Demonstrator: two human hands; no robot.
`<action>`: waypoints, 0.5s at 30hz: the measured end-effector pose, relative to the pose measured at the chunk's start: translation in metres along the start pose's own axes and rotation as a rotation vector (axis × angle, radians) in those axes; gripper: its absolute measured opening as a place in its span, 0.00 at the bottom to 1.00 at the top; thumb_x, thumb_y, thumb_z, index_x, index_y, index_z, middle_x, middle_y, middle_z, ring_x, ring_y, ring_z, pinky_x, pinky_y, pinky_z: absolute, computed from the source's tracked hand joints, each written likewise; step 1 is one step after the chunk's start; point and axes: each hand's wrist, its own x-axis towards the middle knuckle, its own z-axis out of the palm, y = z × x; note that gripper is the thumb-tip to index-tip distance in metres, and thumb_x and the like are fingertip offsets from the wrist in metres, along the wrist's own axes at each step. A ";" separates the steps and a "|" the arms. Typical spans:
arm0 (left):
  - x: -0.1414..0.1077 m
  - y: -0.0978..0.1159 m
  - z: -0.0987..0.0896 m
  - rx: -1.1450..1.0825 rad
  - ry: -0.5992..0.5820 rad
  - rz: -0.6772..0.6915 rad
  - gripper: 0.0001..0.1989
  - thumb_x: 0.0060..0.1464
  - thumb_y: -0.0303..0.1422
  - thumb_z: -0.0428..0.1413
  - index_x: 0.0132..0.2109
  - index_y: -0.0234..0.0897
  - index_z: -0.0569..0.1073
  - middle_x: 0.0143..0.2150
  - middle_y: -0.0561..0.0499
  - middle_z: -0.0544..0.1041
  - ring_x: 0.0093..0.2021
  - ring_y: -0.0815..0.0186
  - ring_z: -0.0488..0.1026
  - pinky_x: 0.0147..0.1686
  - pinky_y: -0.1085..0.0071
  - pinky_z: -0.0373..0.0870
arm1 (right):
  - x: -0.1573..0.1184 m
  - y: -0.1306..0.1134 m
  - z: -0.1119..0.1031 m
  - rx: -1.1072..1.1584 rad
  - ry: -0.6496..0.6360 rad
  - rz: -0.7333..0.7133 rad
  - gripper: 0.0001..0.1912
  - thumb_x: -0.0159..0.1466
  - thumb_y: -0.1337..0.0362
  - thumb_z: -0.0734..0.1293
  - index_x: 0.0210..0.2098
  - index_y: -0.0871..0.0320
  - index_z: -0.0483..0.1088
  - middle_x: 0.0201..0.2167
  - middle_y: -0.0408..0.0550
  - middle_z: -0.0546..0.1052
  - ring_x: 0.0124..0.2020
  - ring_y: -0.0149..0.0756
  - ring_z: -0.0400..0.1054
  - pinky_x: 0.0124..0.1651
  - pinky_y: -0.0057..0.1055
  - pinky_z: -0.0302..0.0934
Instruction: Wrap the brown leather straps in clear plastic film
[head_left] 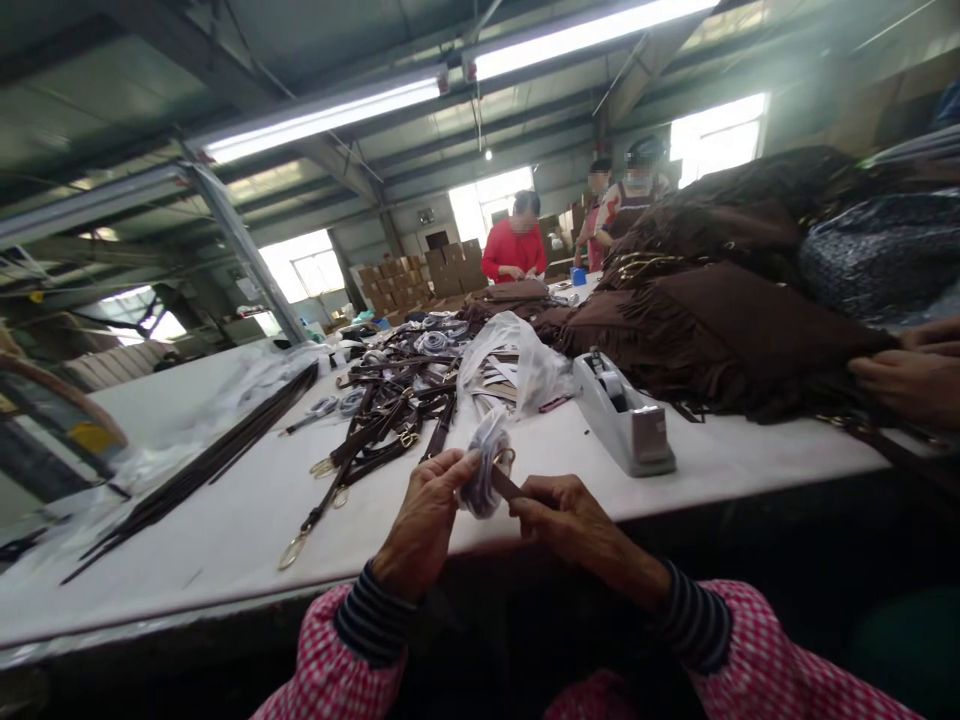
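A coiled strap wrapped in clear plastic (484,480) is held up over the table's front edge. My left hand (427,505) grips its left side, thumb on top. A gold-coloured ring shows at the coil's upper right. From the coil a flat brown strap end (508,487) sticks out, pinched by my right hand (566,515) between thumb and fingers. Loose brown straps with gold clasps (375,430) lie in a heap on the table, left of and beyond my hands. A grey tape dispenser (626,420) stands beyond my right hand.
A clear plastic bag with pale strips (506,365) lies behind the coil. Brown fringed bags (720,330) are piled at the right, where another person's hands (915,365) touch them. Long dark straps (202,460) stretch along the left. A person in red (516,245) works at the far end.
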 end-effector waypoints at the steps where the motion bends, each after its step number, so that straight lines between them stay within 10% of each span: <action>1: 0.001 0.000 0.000 0.001 -0.010 -0.008 0.15 0.58 0.43 0.65 0.35 0.33 0.79 0.30 0.51 0.77 0.31 0.67 0.71 0.34 0.71 0.68 | -0.002 0.002 -0.001 0.010 0.022 0.028 0.18 0.64 0.51 0.70 0.28 0.60 0.74 0.19 0.40 0.67 0.19 0.26 0.54 0.22 0.26 0.45; 15: 0.003 -0.005 -0.004 0.093 -0.072 -0.017 0.15 0.61 0.43 0.63 0.36 0.33 0.79 0.32 0.49 0.77 0.30 0.68 0.69 0.34 0.72 0.65 | 0.001 -0.008 -0.006 0.031 -0.033 0.157 0.24 0.63 0.44 0.71 0.28 0.60 0.74 0.16 0.38 0.66 0.16 0.24 0.52 0.19 0.25 0.42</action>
